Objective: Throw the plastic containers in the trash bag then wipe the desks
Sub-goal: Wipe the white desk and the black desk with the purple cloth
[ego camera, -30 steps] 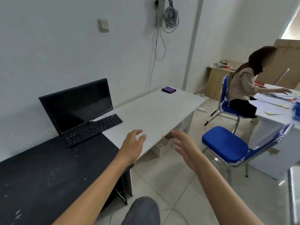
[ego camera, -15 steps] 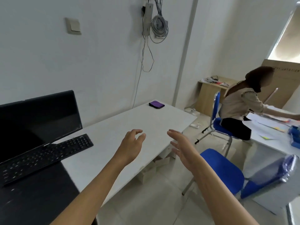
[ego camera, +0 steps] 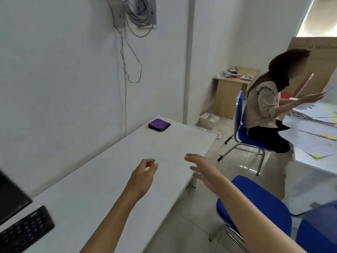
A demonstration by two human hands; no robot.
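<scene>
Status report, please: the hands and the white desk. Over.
Left hand loosely curled, right hand open, both empty above white desk. No containers or trash bag in view. Purple folded item far end, keyboard near end.

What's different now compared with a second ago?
The wearer moved along the white desk toward the purple cloth; monitor and keyboard slid to the view's lower left. The seated person raised an arm. The left hand curled slightly. Both hands stay empty, the right hand spread; the cloth lies unmoved.
</scene>
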